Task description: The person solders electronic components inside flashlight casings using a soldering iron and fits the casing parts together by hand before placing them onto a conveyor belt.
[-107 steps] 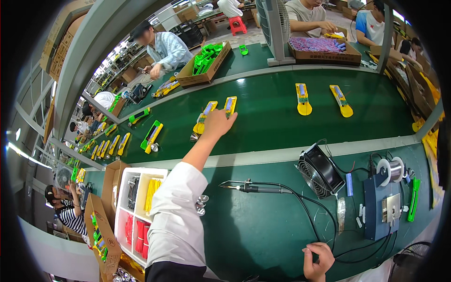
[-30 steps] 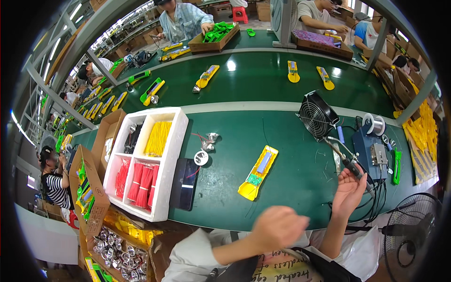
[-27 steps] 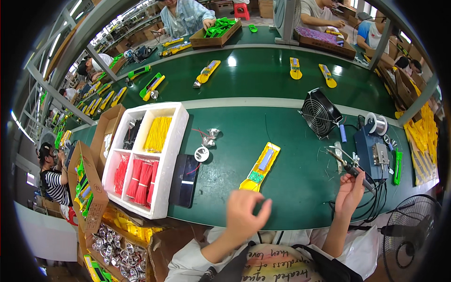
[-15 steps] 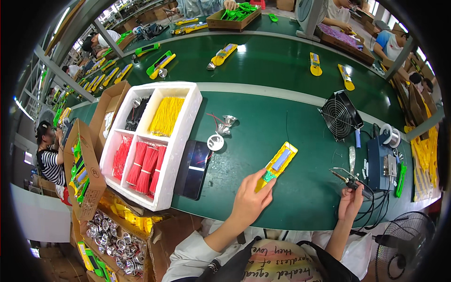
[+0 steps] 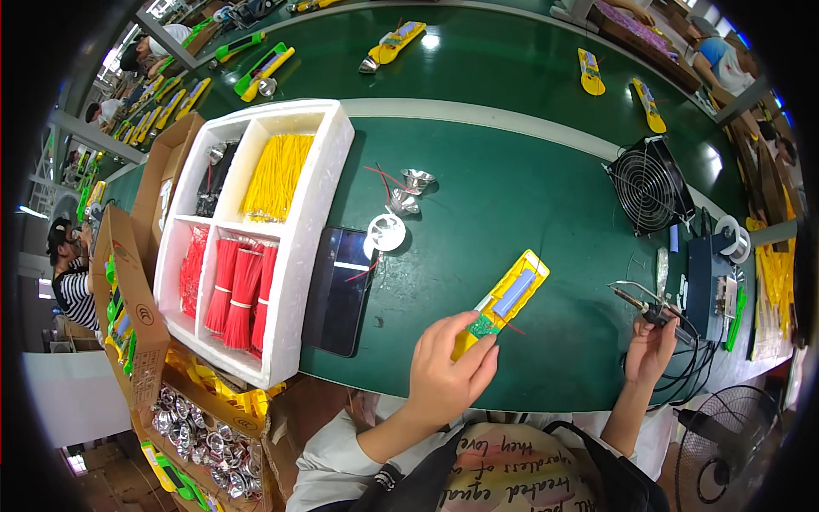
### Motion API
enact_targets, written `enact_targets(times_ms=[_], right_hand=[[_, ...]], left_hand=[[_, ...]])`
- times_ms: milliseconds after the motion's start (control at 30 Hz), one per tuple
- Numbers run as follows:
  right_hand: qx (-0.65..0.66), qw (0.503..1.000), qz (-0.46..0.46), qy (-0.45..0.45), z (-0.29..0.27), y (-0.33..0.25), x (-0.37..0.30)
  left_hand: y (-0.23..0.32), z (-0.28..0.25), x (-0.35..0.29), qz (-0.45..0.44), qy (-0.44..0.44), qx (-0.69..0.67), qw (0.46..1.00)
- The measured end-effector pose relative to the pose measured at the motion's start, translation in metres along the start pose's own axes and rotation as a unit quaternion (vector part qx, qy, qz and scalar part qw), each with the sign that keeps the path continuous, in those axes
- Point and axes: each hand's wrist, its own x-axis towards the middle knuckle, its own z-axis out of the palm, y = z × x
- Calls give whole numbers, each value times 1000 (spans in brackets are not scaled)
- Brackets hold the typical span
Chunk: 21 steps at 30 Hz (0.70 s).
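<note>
My left hand (image 5: 450, 374) grips the near end of a yellow plastic torch casing (image 5: 534, 266), tilted away to the right over the green bench. Inside the casing sit a blue-lilac battery cell (image 5: 515, 292) and a small green circuit board (image 5: 483, 327) beside my fingertips. A short red wire (image 5: 514, 328) sticks out next to the board. To the right, my right hand (image 5: 651, 353) is closed round the dark handle of a soldering iron (image 5: 646, 305), its tip pointing up and left, apart from the casing. Shiny reflector cups (image 5: 404, 201) with wires lie beyond my left hand.
A white foam box (image 5: 286, 337) of red, yellow and black wires stands left, beside a dark phone (image 5: 339, 299). At right are a black fan (image 5: 651, 188), a blue soldering station (image 5: 710, 277) and a solder spool (image 5: 732, 239). Yellow casings (image 5: 397, 43) lie on the far belt.
The whole view has shifted, with the bench looking closer. A red wire now shows beside the circuit board. Both hands keep their holds on the casing and the soldering iron.
</note>
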Motion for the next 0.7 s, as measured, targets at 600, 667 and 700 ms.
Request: enact_targets(times_ms=[600, 667, 700], right_hand=[[48, 995, 15, -83, 4, 0, 12], [41, 997, 17, -58, 6, 2, 12], [41, 997, 18, -57, 6, 3, 11]], left_hand=[[9, 12, 6, -160, 43, -31, 986], [9, 14, 8, -164, 44, -31, 985], [9, 14, 9, -168, 48, -32, 984]])
